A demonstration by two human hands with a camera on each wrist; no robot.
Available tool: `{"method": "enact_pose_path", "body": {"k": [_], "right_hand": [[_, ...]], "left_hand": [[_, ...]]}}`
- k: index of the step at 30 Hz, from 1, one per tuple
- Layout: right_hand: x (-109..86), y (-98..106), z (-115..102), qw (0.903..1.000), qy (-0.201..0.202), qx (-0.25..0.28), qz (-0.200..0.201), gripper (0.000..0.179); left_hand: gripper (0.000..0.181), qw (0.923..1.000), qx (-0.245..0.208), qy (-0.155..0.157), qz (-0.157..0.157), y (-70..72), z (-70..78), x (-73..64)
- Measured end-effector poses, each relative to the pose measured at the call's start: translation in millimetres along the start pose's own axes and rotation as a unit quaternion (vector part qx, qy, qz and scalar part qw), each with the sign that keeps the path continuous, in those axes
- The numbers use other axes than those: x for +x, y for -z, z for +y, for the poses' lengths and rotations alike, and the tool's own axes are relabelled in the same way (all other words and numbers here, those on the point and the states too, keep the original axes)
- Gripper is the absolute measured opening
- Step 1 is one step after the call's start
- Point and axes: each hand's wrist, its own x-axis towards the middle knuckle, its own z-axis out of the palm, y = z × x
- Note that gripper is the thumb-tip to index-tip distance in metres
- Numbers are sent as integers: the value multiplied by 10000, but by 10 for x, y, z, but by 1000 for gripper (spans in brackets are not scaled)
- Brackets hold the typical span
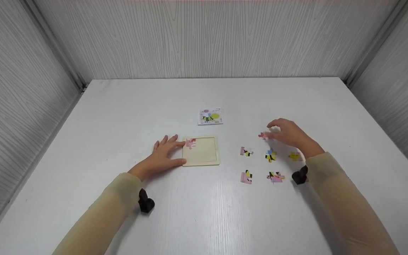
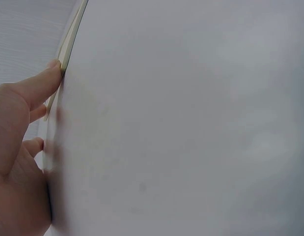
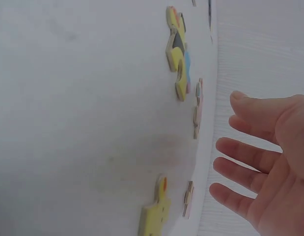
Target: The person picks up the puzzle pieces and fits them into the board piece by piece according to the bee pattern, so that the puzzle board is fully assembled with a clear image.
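The left hand (image 1: 163, 153) lies flat on the white bench (image 1: 204, 212), its grip wide, fingers straight and spread against the left edge of the wooden puzzle tray (image 1: 204, 156); the thumb touches the tray's near left corner. One pink piece (image 1: 191, 142) already sits in the tray's far left corner, just beside the fingertips. The right hand (image 1: 289, 134) hovers over the bench to the right, its grip loose and open, fingers gently bent; a small pink piece (image 1: 263, 135) lies at its fingertips, but from the head view it cannot be told whether they touch it. The right wrist view shows what the head view does not: the palm is bare and the fingers (image 3: 240, 167) are spread apart, holding nothing, with loose pieces lying on the bench beside them, among them a yellow and blue one (image 3: 177, 54). The left wrist view shows only a fingertip (image 2: 51, 69) pressed to the tray's thin edge (image 2: 68, 44), the rest being blurred bench. Near the right hand five more pieces lie scattered well apart from the tray: a bee-striped one (image 1: 246, 152), a blue and yellow one (image 1: 270, 155), a yellow one (image 1: 294, 156), and two pink ones (image 1: 246, 177) nearer the person. A small picture card (image 1: 210, 116) lies beyond the tray.
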Motion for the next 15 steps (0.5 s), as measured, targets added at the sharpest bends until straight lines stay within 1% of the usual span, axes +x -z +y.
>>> {"method": "enact_pose_path", "body": {"k": [6,11,15], "right_hand": [[22,-18,54,9994,-7,-290,-177,40],[52,-43,91,9988,95,-417,-234,41],[64,-62,101,9980,178,-549,-261,37]], "left_hand": [[68,10000,9,-4,-9,2,2,-1],[66,10000,-6,-2,4,5,8,1],[65,10000,-47,-16,16,0,5,0]]}}
